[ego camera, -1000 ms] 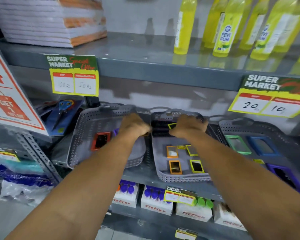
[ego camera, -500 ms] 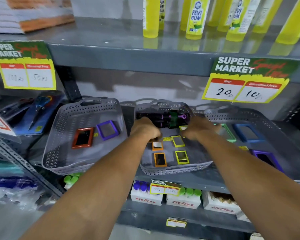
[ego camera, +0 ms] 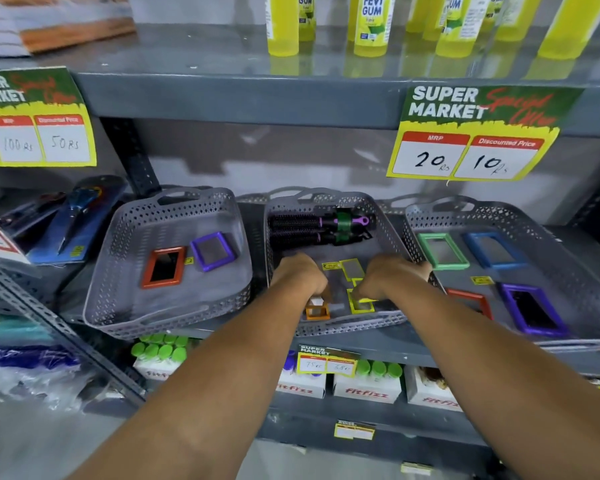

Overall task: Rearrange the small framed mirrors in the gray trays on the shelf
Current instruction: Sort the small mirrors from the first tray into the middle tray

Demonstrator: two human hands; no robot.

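Observation:
Three gray perforated trays stand side by side on the shelf. The left tray [ego camera: 167,323] holds an orange-red framed mirror [ego camera: 163,268] and a purple one [ego camera: 212,250]. In the middle tray [ego camera: 357,325], my left hand [ego camera: 300,277] curls down onto a small orange framed mirror [ego camera: 317,310]. My right hand [ego camera: 392,275] pinches a small yellow framed mirror [ego camera: 361,304]. Another yellow mirror [ego camera: 352,268] lies between my hands. The right tray [ego camera: 499,212] holds green [ego camera: 443,251], blue [ego camera: 494,249], red [ego camera: 471,299] and purple [ego camera: 532,313] mirrors.
Black and purple hair brushes [ego camera: 309,226] lie across the back of the middle tray. Packaged scissors [ego camera: 73,223] sit left of the trays. Yellow gum bottles [ego camera: 371,26] stand on the shelf above and boxed bottles [ego camera: 368,382] below. Price cards [ego camera: 471,133] hang from the upper shelf edge.
Both hands have drawn back from the tray's far end, by the brushes, to the small mirrors at its front. The camera has shifted right and closer.

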